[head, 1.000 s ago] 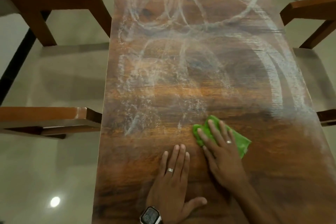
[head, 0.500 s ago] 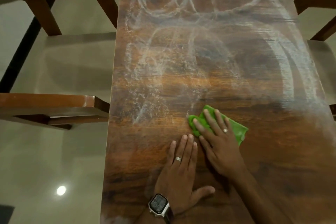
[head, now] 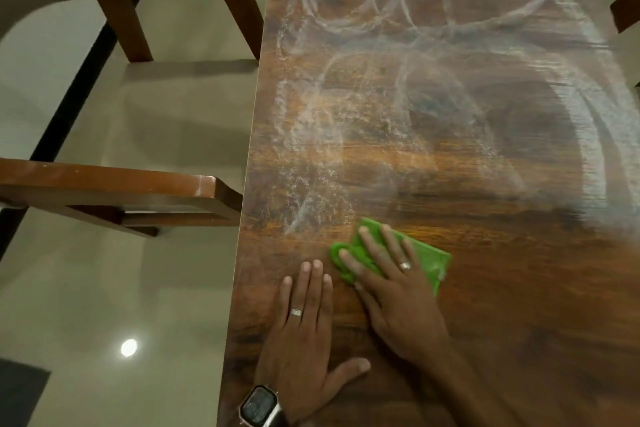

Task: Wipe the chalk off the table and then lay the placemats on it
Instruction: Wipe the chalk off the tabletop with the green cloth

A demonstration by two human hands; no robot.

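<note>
The right hand (head: 398,302) presses a green cloth (head: 426,260) flat against the wooden tabletop (head: 519,322), its fingers (head: 372,246) straight and spread over the fabric. The left hand (head: 304,336) rests palm down just beside it, fingers straight and close together, a watch (head: 259,406) on its wrist. White chalk (head: 433,21) loops and smears cover the tabletop beyond the cloth. Two wooden chairs (head: 131,194) stand along the left edge.

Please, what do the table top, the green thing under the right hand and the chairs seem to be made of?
Table top: looks like dark wood or wood-pattern laminate, glossy; grain lines and soft reflections show.
Green cloth: seems soft fabric, perhaps microfibre; it bunches and folds under the right hand.
Chairs: reddish-brown wood, smooth polished finish with a sheen on the edges.
</note>
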